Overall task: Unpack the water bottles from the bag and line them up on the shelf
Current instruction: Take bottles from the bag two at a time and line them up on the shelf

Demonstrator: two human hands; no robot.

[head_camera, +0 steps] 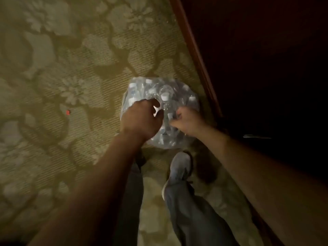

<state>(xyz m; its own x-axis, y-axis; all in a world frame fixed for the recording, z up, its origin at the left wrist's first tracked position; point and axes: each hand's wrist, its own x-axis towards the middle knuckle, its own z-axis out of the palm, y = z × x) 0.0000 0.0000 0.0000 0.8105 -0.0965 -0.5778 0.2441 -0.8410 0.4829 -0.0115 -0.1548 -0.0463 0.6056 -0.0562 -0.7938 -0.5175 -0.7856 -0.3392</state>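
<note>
A clear plastic bag (142, 86) full of several small water bottles with white caps stands on the patterned carpet. One bottle with a white cap (165, 96) shows between my hands. My left hand (142, 119) is curled on the plastic at the bag's left top. My right hand (188, 121) pinches the plastic at the bag's right side. The lower part of the bag is hidden behind my hands and wrists.
A dark wooden piece of furniture with a reddish edge (195, 55) runs along the right, its inside too dark to read. My grey shoe (181, 166) and trouser legs stand just below the bag. A small red scrap (68, 112) lies on the carpet (62, 59) at left.
</note>
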